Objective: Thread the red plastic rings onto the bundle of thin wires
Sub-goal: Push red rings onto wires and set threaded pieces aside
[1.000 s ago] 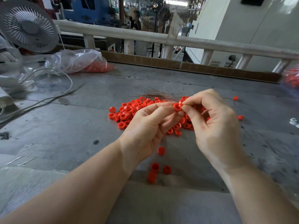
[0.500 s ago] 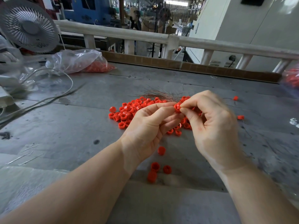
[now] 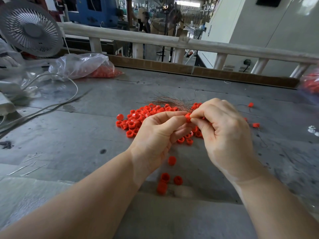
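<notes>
Red ring (image 3: 188,116) pinched between left hand (image 3: 156,135) and right hand (image 3: 226,133) grips; wires (image 3: 170,101) beyond.

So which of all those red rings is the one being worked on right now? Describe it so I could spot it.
Find the big pile of red rings in the middle of the grey table. Just above its right side the left hand and right hand meet. The ring is pinched between their fingertips, lifted off the table, unlike the rest.

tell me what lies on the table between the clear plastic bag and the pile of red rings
In the head view, only bare grey table lies between the clear plastic bag and the pile of red rings.
</notes>
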{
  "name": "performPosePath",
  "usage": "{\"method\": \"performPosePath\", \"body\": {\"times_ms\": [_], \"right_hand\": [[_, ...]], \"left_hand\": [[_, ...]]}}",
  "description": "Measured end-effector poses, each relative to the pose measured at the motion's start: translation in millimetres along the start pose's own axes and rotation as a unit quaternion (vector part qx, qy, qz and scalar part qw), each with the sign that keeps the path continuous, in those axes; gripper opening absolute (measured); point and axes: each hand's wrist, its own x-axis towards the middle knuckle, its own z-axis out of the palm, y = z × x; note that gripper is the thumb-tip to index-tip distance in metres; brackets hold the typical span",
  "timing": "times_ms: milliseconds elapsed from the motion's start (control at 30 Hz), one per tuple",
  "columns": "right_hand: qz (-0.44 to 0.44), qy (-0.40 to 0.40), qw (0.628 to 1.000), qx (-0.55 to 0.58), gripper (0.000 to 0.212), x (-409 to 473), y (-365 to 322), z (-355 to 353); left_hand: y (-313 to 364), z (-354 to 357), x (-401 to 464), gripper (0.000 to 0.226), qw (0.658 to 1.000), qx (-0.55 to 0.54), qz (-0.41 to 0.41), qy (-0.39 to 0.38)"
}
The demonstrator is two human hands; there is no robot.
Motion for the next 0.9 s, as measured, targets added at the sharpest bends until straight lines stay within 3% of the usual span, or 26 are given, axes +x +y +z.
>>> {"method": "performPosePath", "body": {"times_ms": [900], "right_hand": [[0.04,0.002,0.995,-0.096,0.009,-4,-18,6]], "left_hand": [[-3,-1,2,0.01,0.998,0.019,-0.048,0.032]]}}
